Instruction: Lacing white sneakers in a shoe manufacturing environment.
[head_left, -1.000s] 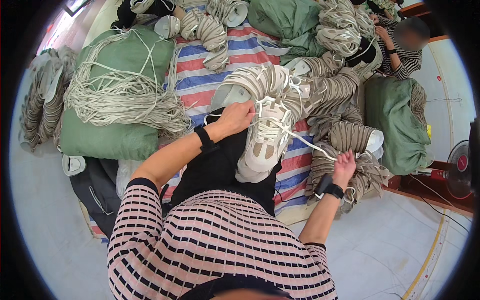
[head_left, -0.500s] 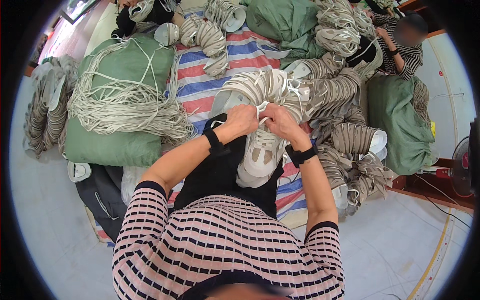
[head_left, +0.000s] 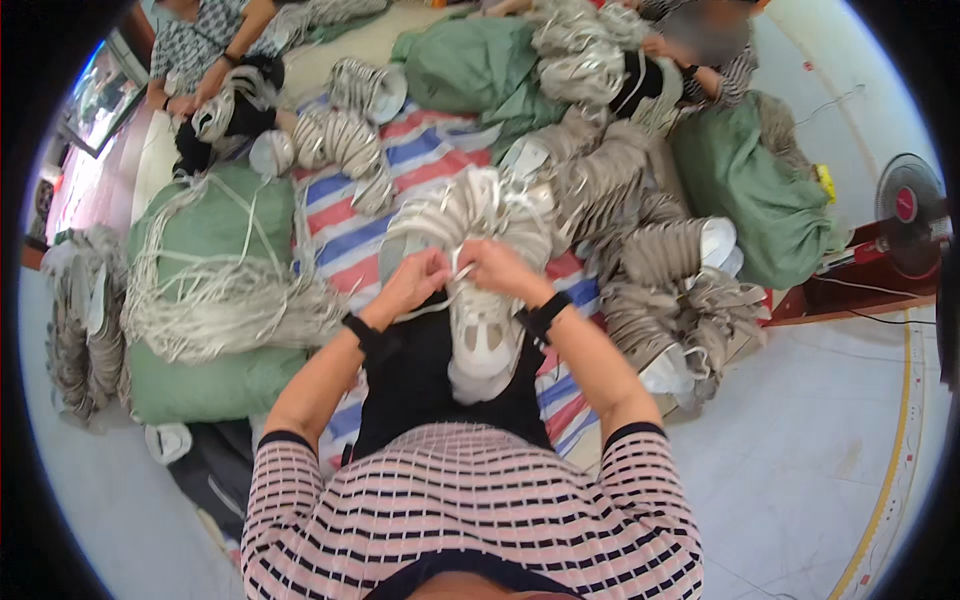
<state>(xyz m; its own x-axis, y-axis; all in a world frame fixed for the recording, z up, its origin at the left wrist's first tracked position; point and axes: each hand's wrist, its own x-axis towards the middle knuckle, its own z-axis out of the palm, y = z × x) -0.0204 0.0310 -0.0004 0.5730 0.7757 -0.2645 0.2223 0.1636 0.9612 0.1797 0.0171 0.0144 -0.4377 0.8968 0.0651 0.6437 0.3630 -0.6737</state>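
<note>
Pinching a white lace (head_left: 458, 268), your left hand (head_left: 418, 280) and right hand (head_left: 497, 268) meet over a pale sneaker (head_left: 482, 335) on your lap.

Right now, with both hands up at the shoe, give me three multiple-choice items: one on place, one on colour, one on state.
1. Where is the pale shoe?
A. on the person's lap
B. on the fan
C. on the bare floor

2. What colour are the big sacks?
A. red
B. green
C. black

3. What are the left hand and right hand doing?
A. resting apart on the floor
B. holding a fan
C. meeting at the shoe's laces

Answers: 1 A, it lies on the dark lap; 2 B, the cloth is green; 3 C, the fingers pinch white lace together.
</note>
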